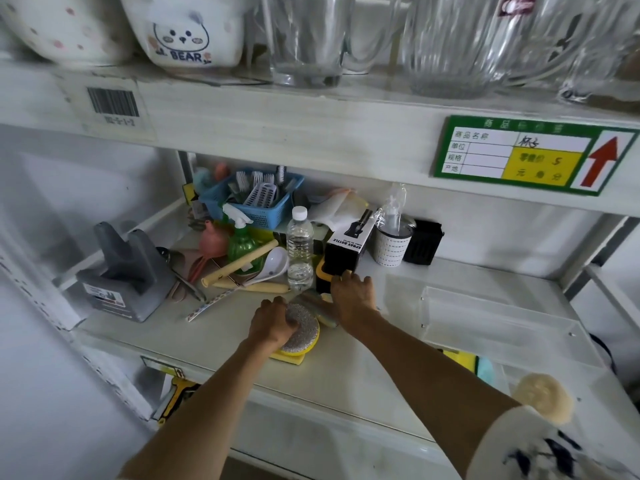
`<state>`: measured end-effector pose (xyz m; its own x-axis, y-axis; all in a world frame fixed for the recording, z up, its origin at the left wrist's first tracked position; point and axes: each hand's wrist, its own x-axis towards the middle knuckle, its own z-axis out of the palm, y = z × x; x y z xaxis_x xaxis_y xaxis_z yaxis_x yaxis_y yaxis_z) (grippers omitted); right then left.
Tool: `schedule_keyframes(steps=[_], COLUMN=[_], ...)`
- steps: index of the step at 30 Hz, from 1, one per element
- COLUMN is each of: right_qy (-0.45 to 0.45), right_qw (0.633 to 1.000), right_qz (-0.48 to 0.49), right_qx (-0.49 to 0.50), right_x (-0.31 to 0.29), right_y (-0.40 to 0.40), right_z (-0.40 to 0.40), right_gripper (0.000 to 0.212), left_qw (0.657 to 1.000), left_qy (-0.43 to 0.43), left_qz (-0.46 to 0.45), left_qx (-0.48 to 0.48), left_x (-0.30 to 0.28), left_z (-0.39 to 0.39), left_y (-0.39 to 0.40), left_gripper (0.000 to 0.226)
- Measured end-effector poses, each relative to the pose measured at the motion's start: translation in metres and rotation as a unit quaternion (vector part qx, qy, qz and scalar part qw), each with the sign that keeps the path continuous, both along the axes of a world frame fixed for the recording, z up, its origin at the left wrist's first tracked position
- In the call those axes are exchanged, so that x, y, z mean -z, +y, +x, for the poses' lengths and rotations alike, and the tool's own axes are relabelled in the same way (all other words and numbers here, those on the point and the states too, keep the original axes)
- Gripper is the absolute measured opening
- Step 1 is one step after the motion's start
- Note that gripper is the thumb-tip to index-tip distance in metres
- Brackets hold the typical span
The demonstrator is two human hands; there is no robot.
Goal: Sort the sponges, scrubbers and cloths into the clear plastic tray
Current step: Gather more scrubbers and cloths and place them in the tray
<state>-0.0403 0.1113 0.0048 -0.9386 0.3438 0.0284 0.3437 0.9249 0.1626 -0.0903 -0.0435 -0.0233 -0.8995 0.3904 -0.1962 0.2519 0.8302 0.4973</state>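
My left hand [272,322] is closed over a round silver scrubber with a yellow base [304,332], which rests on a flat yellow sponge [289,358]. My right hand [353,294] lies palm down, fingers spread, over a green-and-yellow sponge [325,318], and its fingertips touch a black-and-yellow item [325,273]. The clear plastic tray [498,329] stands on the shelf to the right. Its near part holds a yellow sponge [457,356], a teal cloth [485,370] and a round beige scrubber [542,398].
Behind my hands stand a water bottle [300,251], a black spray-bottle box [349,247], a white cup [393,245] and a blue basket of brushes [256,199]. A grey knife block [121,268], a green sprayer, a ladle and a rolling pin crowd the left. The upper shelf holds glassware.
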Motion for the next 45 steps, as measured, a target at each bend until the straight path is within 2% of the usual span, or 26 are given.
schedule_keyframes(steps=[5, 8, 11, 22, 25, 28, 32, 36, 39, 42, 45], right_qy=[0.009, 0.005, -0.008, 0.028, 0.033, 0.085, 0.159, 0.259, 0.308, 0.329, 0.341], right_qw=[0.997, 0.996, 0.996, 0.998, 0.996, 0.988, 0.974, 0.953, 0.945, 0.941, 0.937], right_qz=[-0.059, -0.056, -0.048, -0.011, -0.063, -0.121, -0.159, -0.156, -0.113, -0.065, -0.040], right_qx=[-0.056, -0.072, -0.070, -0.054, -0.061, -0.036, -0.024, -0.018, 0.008, 0.038, 0.072], right_x=[0.013, 0.022, 0.027, 0.027, 0.017, 0.003, -0.013, -0.031, -0.046, -0.057, -0.060], right_y=[-0.004, -0.008, -0.013, -0.006, 0.003, 0.014, 0.024, 0.034, 0.048, 0.073, 0.105], right_z=[0.000, -0.002, 0.001, 0.006, 0.010, 0.019, 0.036, 0.050, 0.060, 0.080, 0.104], right_gripper=[0.042, 0.041, 0.048, 0.044, 0.047, 0.047, 0.043, 0.042, 0.047, 0.050, 0.042], left_qw=[1.000, 1.000, 1.000, 1.000, 0.997, 0.994, 0.988, 0.974, 0.953, 0.949, 0.945], left_qy=[0.000, -0.002, -0.008, 0.010, 0.000, -0.006, -0.012, 0.039, 0.052, 0.047, 0.032], left_qz=[0.005, 0.009, 0.014, 0.021, 0.067, 0.107, 0.150, 0.216, 0.294, 0.311, 0.325], left_qx=[0.000, -0.002, -0.005, -0.002, -0.023, -0.037, -0.041, -0.053, -0.053, -0.034, -0.019], left_x=[0.001, 0.001, 0.000, -0.008, -0.012, -0.015, -0.022, -0.040, -0.058, -0.068, -0.073], left_z=[-0.001, -0.002, -0.002, 0.002, 0.001, 0.000, 0.000, 0.006, 0.022, 0.034, 0.048], left_y=[-0.002, -0.003, -0.003, 0.003, 0.006, 0.008, 0.015, 0.033, 0.057, 0.083, 0.112], left_gripper=[0.054, 0.054, 0.054, 0.058, 0.048, 0.029, 0.031, 0.014, 0.019, 0.029, 0.041])
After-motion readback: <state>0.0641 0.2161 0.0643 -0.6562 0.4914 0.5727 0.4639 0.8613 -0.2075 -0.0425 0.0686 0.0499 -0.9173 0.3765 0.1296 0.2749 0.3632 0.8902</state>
